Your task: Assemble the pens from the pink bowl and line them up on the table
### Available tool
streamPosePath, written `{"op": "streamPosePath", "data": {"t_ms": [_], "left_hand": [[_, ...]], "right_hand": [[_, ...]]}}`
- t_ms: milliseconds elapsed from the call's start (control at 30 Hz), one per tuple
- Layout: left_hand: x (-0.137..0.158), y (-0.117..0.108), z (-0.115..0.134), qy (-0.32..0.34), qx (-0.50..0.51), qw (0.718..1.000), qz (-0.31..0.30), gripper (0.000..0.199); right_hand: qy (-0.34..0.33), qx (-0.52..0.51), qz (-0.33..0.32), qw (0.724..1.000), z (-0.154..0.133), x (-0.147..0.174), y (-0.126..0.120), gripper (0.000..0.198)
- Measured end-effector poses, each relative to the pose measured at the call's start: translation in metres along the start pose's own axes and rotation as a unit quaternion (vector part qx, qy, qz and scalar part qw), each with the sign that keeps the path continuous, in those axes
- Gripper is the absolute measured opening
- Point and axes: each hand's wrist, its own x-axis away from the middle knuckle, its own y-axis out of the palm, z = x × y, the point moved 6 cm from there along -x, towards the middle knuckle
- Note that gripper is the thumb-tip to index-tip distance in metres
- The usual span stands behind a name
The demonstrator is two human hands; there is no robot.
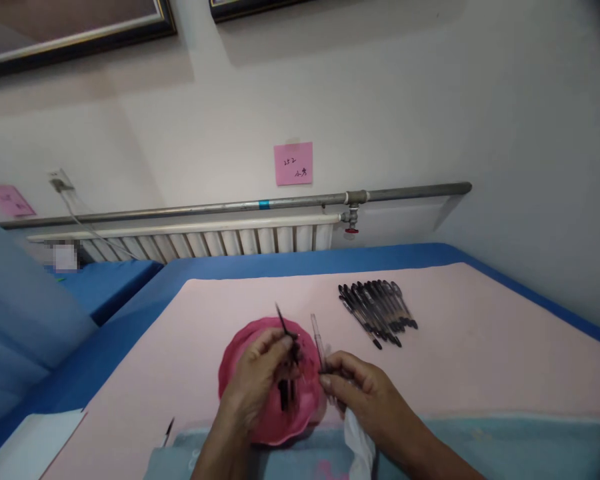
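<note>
My left hand (260, 370) is closed, pinching a thin dark pen refill (281, 317) that points up and away over the pink bowl (230, 347). In my right hand (355, 387), fingers are closed around the lower end of a clear pen barrel (317, 333), held tilted at the bowl's right edge. Inside the bowl lie small dark pen parts (286, 395), partly hidden by my left hand and too blurred to tell one by one. A white bag or tissue (360, 443) hangs below my right hand.
Several black-capped pens (377, 312) lie in a row on the pink sheet (480, 333) to the right. One more pen (169, 432) lies at the near left, by a blue-grey cloth (480, 443). White paper (35, 440) sits far left. A radiator (260, 239) runs behind the table.
</note>
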Motion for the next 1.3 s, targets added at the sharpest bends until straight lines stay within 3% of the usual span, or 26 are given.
{"op": "streamPosePath", "data": {"t_ms": [167,333,1033,1300], "left_hand": [[-0.003,-0.024,0.015,0.016,0.124,0.990,0.072,0.026],[-0.004,-0.033,0.021,0.050,0.167,0.977,0.120,0.022],[-0.002,-0.031,0.022,0.076,0.100,0.983,0.131,0.038],[-0.002,-0.027,0.017,0.077,0.077,0.984,0.141,0.032]], "right_hand": [[-0.024,0.074,-0.053,0.996,-0.005,0.003,0.009,0.012],[-0.039,0.116,-0.063,0.990,-0.005,0.004,0.013,0.013],[-0.095,0.235,-0.062,0.966,-0.002,0.006,0.014,0.012],[-0.112,0.236,-0.037,0.964,-0.007,0.008,0.012,0.013]]}}
